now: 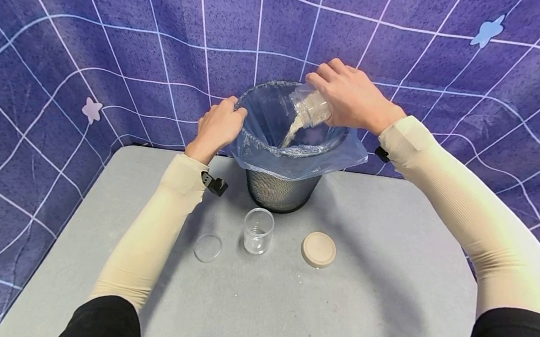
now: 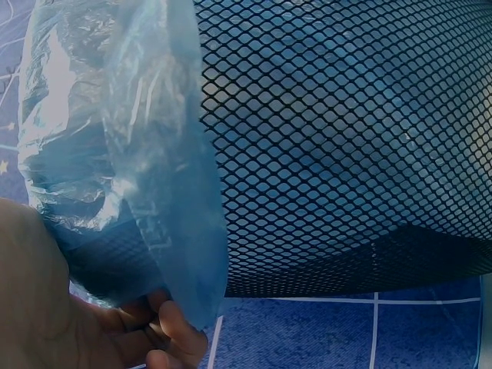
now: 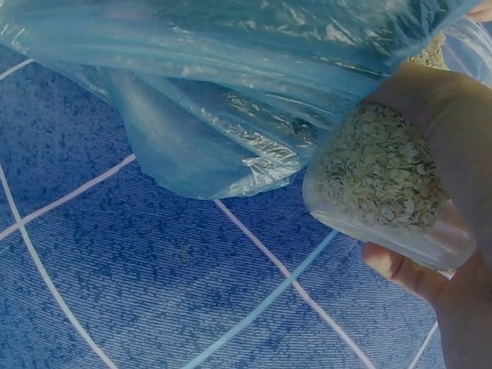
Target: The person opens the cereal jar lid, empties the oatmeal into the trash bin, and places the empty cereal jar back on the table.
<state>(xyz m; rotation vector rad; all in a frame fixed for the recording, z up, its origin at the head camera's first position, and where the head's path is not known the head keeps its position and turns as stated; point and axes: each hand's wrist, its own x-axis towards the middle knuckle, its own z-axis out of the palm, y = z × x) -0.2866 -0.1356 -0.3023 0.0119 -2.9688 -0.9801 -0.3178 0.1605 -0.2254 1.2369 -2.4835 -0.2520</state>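
Note:
My right hand [image 1: 352, 95] grips a clear jar [image 1: 316, 109], tipped mouth-down over a black mesh wastebasket [image 1: 279, 191]. Pale flakes [image 1: 292, 131] stream from the jar's mouth into the blue bin liner [image 1: 294, 165], which is folded over the rim. In the right wrist view, many flakes [image 3: 380, 169] still fill much of the jar, and the thumb lies along its base. On the other side, my left hand [image 1: 220, 126] holds the wastebasket's rim through the liner. Its fingertips [image 2: 178, 327] curl at the liner's hanging edge in the left wrist view.
In front of the wastebasket stands an open clear jar [image 1: 258, 232]. To its left lies a clear round disc [image 1: 208, 248], to its right a beige round lid [image 1: 318, 249]. A few crumbs dot the grey table [image 1: 255, 319]. A purple checked cloth [image 1: 162, 71] hangs behind.

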